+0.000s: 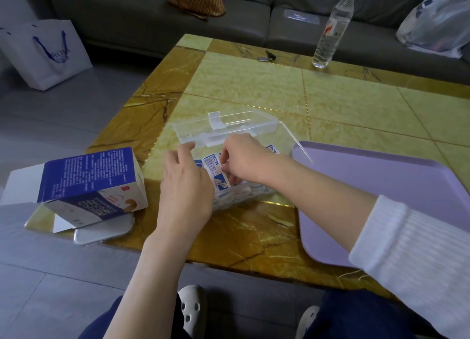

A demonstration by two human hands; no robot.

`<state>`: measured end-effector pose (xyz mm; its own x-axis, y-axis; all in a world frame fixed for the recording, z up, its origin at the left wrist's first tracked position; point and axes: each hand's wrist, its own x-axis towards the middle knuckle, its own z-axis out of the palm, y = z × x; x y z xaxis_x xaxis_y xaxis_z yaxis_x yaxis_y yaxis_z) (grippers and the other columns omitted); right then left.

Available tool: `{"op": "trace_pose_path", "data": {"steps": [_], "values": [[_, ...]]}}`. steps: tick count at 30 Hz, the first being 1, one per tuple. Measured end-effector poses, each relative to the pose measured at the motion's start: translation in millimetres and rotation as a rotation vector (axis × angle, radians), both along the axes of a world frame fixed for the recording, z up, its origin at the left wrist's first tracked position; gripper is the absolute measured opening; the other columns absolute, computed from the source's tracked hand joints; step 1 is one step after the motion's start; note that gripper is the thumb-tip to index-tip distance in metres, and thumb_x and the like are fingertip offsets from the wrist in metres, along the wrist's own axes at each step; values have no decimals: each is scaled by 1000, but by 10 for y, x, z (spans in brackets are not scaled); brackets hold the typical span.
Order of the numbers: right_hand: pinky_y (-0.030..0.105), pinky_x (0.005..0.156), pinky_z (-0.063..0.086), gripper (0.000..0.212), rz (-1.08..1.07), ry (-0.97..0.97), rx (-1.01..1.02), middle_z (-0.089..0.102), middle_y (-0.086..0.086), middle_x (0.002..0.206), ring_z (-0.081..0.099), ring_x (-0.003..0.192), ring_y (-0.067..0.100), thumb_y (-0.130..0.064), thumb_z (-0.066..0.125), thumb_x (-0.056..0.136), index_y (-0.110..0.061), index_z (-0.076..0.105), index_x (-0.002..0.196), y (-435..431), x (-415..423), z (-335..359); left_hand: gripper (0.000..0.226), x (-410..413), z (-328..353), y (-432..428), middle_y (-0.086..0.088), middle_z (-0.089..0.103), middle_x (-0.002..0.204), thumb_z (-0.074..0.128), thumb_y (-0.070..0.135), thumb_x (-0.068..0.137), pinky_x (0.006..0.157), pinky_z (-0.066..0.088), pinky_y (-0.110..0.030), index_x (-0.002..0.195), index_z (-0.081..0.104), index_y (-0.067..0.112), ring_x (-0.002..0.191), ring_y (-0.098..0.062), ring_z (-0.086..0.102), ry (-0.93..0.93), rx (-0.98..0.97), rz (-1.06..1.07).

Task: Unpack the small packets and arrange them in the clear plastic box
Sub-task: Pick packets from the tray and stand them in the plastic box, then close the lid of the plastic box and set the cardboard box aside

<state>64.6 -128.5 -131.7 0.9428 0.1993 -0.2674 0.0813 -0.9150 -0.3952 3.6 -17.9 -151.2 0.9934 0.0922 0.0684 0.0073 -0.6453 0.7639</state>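
Note:
A clear plastic box [287, 132] stands near the table's front edge with its hinged lid [229, 125] raised at the back. Several small white-and-blue packets [216, 170] stand on edge inside it. My left hand [185, 186] rests against the box's left side, fingers fairly straight, thumb near the lid. My right hand [244, 160] reaches into the box from the right, and its curled fingers pinch the packets. An opened blue-and-white carton [91, 181] lies on its side at the table's left corner, flap hanging out.
A lilac tray [381, 198] lies on the table right of the box. A phone [104, 231] sits under the carton at the edge. A water bottle [333, 28] and keys [267, 56] are at the far side. A sofa, a paper bag [48, 53] and a plastic bag [437, 25] lie beyond.

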Motion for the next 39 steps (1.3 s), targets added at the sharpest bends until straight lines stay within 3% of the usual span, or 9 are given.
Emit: {"op": "trace_pose_path", "data": {"steps": [5,10,15,18,21,24,31,36,39], "values": [[31,70,50,17,28,-53,-87,66,13,98,64,85,26,-12,57,92,-2,59,105,23,-32,45,48,12,-16,12,-8,29,137,34,6,95,88,32,-27,140,26,17,123,-23,35,-7,-17,-3],[32,70,39,31,61,-117,-132,61,9,110,58,97,27,-29,57,92,-9,47,114,119,-1,32,47,15,3,-2,-7,27,140,34,8,96,91,38,-31,141,26,19,126,-22,34,5,-39,5],[31,66,36,34,-6,-149,-127,60,11,111,59,96,29,-22,59,91,-5,43,115,142,72,-46,47,8,-8,12,-8,27,140,34,7,96,94,36,-32,141,25,18,126,-23,34,-14,-34,-1],[31,66,36,27,8,-186,-182,60,8,109,59,95,27,-20,59,91,-7,48,112,123,91,-54,46,20,-22,9,-7,27,139,34,10,97,86,38,-28,140,25,20,125,-21,36,-11,-41,-2],[33,72,46,17,2,-226,-164,64,7,102,60,91,26,-21,54,93,-9,56,104,26,101,14,45,23,-34,15,-7,28,139,33,11,97,85,37,-27,140,25,20,122,-20,38,-16,-37,6],[38,75,52,18,-61,-254,-148,65,9,92,61,83,27,-7,44,93,-5,61,95,-205,162,46,45,18,-42,21,-6,29,138,34,12,98,90,39,-31,141,25,19,115,-18,40,-42,-22,15],[40,81,52,30,-24,-42,-149,68,13,103,63,89,30,-4,39,93,-3,69,101,-579,226,-132,43,60,-20,-11,-5,28,142,35,23,100,81,32,-22,142,25,19,107,-4,31,-39,-84,62],[41,84,49,28,-32,-245,-34,66,8,103,60,93,26,-17,35,99,-8,61,106,-638,26,-57,47,278,-27,18,-11,29,148,32,28,101,99,35,-31,144,21,13,131,-22,36,43,-209,120],[36,83,49,30,68,-269,104,66,1,102,60,92,19,-29,35,101,-13,61,104,-658,-245,29,48,443,-63,42,-16,40,142,29,34,101,104,39,-46,144,20,14,126,-30,45,122,-291,161]]}}
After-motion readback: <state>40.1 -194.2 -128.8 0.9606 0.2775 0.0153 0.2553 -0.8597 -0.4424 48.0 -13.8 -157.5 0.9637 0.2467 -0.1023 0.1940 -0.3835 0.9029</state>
